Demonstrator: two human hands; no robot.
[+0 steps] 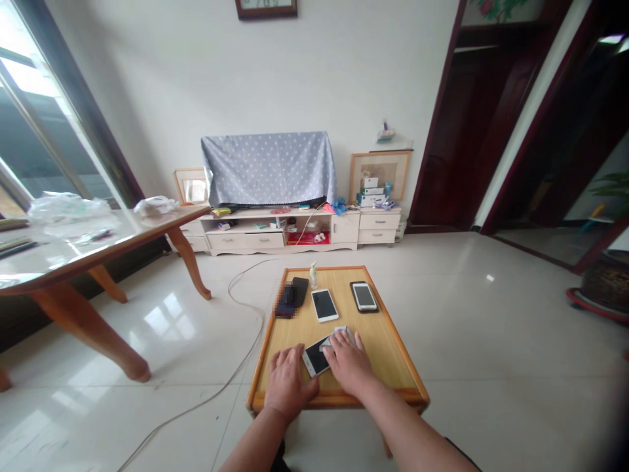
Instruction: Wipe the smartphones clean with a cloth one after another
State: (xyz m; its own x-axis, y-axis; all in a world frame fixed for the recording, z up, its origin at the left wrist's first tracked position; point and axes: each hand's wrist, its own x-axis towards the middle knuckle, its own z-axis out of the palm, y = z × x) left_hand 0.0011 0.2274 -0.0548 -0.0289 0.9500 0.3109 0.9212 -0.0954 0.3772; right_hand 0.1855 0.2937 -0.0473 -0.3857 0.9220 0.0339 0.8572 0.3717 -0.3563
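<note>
A white smartphone [316,359] with a dark screen lies slantwise near the front of the small wooden table [388,364]. My left hand [289,380] grips its left end between thumb and fingers. Over the phone's right end, my right hand [350,362] presses a pale grey-white cloth [342,329] with its fingers; the palm hides part of both. Just beyond sits a second white smartphone [325,305], screen up. Farther right, another white phone [364,296] rests on a black case or phone. Dark phone-like items [299,292] lie at the left, partly pixelated.
A small clear bottle with a pale green pump top [313,274] stands at the table's far edge. To the left is a larger table [113,246] with plastic bags. A cable [246,351] runs along the floor. A low white cabinet [246,241] lines the wall.
</note>
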